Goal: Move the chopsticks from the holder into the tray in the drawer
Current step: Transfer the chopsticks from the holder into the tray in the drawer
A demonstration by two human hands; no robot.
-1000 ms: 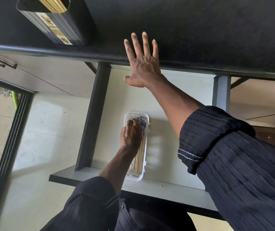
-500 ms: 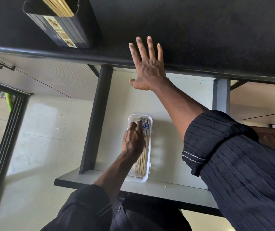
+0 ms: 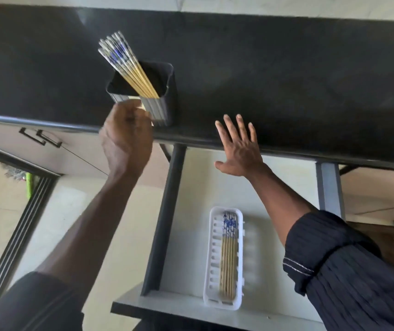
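A dark square holder stands on the black counter near its front edge, with several bamboo chopsticks with blue-and-white tops leaning out to the upper left. My left hand is raised just in front of the holder, fingers loosely curled, holding nothing that I can see. My right hand rests flat with spread fingers on the counter's front edge. Below, a white slotted tray lies in the open drawer, with several chopsticks lying lengthwise in it.
The open drawer has a pale floor and a dark left side rail. A closed cabinet with dark handles is at the left. A tiled floor lies below left. The black counter spreads to the right of the holder.
My left hand has left the tray in the drawer and risen to the holder on the counter. The chopsticks stay in the tray. My right hand stays on the counter edge.
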